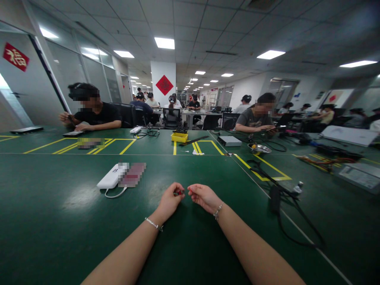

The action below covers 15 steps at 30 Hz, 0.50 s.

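Both my forearms reach out over the green table (59,221). My left hand (171,199) is closed, pinching a small dark and red part (179,193) at its fingertips. My right hand (203,196) is curled just to the right of it, its fingertips pinched together and almost touching that part. What the right fingers hold is too small to make out. A thin bracelet sits on each wrist.
A white power bank (112,176) with a cable lies ahead on the left. A black cable and adapter (274,199) run along the right. Farther off stand a yellow bin (179,137), a metal bowl (259,148) and a grey box (229,140). People sit across the table.
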Tool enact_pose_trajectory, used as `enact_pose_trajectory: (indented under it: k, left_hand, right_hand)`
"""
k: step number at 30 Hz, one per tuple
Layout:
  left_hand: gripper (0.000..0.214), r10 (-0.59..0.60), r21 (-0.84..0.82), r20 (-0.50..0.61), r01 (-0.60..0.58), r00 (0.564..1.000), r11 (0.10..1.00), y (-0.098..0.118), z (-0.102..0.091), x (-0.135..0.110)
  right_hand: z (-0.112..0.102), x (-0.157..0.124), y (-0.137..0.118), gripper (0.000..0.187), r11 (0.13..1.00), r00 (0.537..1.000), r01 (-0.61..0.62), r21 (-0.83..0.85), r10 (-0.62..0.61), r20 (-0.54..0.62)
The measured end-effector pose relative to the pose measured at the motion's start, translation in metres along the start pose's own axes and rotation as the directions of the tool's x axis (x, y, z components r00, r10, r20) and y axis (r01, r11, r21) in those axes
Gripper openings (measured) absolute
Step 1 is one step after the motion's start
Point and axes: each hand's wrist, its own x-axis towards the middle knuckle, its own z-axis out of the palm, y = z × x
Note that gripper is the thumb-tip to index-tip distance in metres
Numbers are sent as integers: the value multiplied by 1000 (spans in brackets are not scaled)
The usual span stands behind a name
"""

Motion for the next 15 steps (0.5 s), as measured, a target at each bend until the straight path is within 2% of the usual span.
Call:
enact_pose_trajectory:
  k: [4,8,12,15]
  left_hand:
    - [14,10,18,-49,-10,999,1000,2,0,0]
    - [16,22,32,-86,-19,996,999,4,0,-1]
    - [17,17,27,-75,-15,997,1000,6,1,-2]
    - [14,-3,25,-37,4,999,1000,6,1,-2]
  right_hand:
    - [1,0,0,29,1000,1000,-24,12,24,3]
    - [3,1,-1,34,998,997,-59,0,59,-41]
    - [6,-1,-4,36,996,994,-92,-16,91,-52]
    - [6,-2,-3,33,997,997,-76,4,76,-4]
